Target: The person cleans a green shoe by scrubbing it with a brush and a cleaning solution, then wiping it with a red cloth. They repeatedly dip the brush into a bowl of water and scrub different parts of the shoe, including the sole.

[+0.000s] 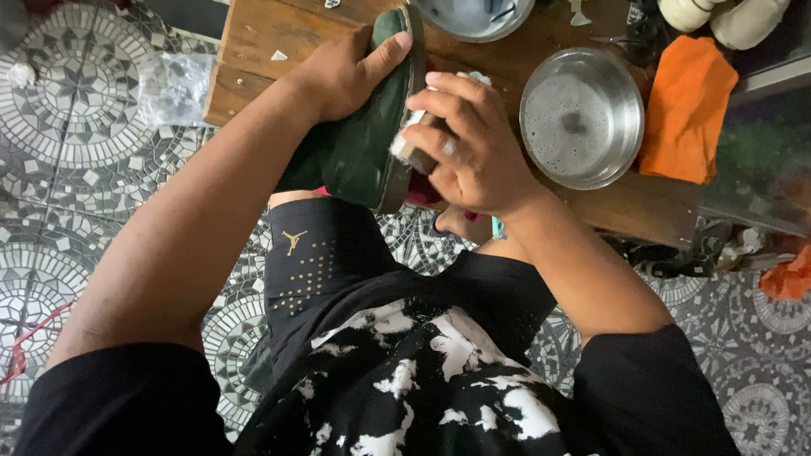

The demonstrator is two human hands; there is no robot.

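**Brush on the sole edge, shoe held on its side**

My right hand point(473, 148) has its fingers point(443, 101) curled tight round a small wooden-backed brush point(411, 150), whose pale bristles press against the edge of the sole. The dark green shoe point(363, 143) lies at about nine o'clock from those fingers, touching the brush. Its long axis runs from roughly twelve o'clock, near the table, down to six o'clock, toward my lap, and it is tipped on its side so the sole rim point(404, 127) faces my right hand. My left hand point(342, 72) clamps the upper from the far side, thumb laid over the top near the toe, fingers wrapped out of sight. Both hands touch the shoe; the right does so only through the brush.

Further out, at two o'clock, a steel bowl point(581, 116) of sudsy water sits on the wooden table point(253, 51), near my right hand. An orange cloth point(686, 108) lies just beside the bowl at three o'clock. A second, paler basin point(477, 17) sits at twelve o'clock by the shoe's toe. Under me is a patterned mosaic floor point(76, 135), with a clear plastic bag point(173, 84) at ten o'clock.
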